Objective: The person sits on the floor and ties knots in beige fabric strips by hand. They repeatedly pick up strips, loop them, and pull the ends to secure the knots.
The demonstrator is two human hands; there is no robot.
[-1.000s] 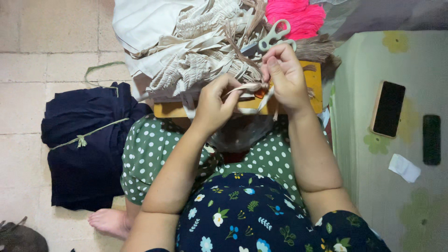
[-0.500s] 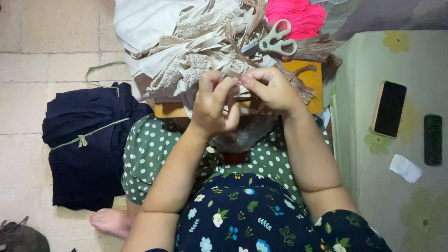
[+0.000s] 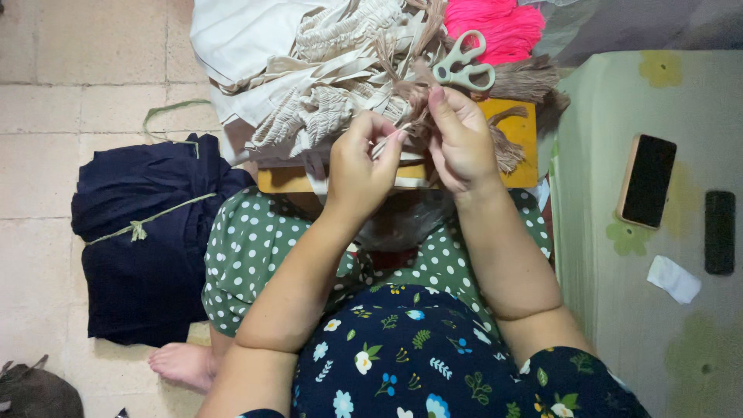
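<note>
1. Head view, hands: my left hand [image 3: 362, 159] and right hand [image 3: 462, 139] sit close together over the yellow board [image 3: 520, 131]; both curled nearly shut, fingertips pinched on a thin bundle of brown-beige cord strands [image 3: 410, 124] btwn them.
2. Same view, grip: left thumb + forefinger clamp the lower end of the strands; right fingers nip the upper part; whether the right palm holds anything more, can't tell.
3. Key relation: strands run slanted, low-left at my left hand up-right toward my right hand; long axis roughly along that line; right hand is nearer the loose frayed ends, left nearer my lap.
4. Just beyond my right fingertips, touching distance: pale green scissors [image 3: 464, 66], handles up-right, lying on the heap of cream macrame pieces [image 3: 333, 85]; right hand clearly the nearer one.
5. Around: pink yarn [image 3: 503, 27] behind the scissors; folded navy cloth [image 3: 151, 232] on the tiled floor to my left; phone [image 3: 648, 179], dark remote-like bar [image 3: 719, 231] and white scrap [image 3: 673, 277] on the green floral surface to my right, well apart from both hands.
</note>
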